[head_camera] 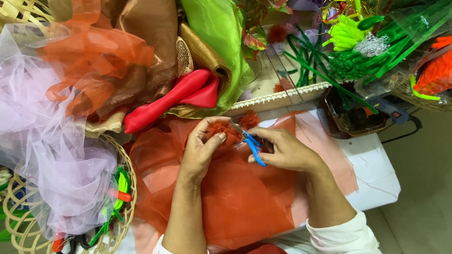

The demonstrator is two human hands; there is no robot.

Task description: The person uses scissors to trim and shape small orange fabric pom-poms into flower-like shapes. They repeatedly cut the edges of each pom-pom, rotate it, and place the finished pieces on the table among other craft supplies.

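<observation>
Pompom point(221, 129), orange, fluffy, pinched closed in left hand point(202, 148) over orange organza sheet point(240, 197) on tabletop point(376, 174). Right hand point(282, 150) closed round blue-handled scissors point(252, 143), blades at fluff. Likely feather-light, soft, crushable, sheds fibres; hold gently at bound centre, not tips.

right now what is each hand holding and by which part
Left hand pinches a fuzzy orange tuft at its near edge. Right hand holds scissors by the blue handles.
</observation>
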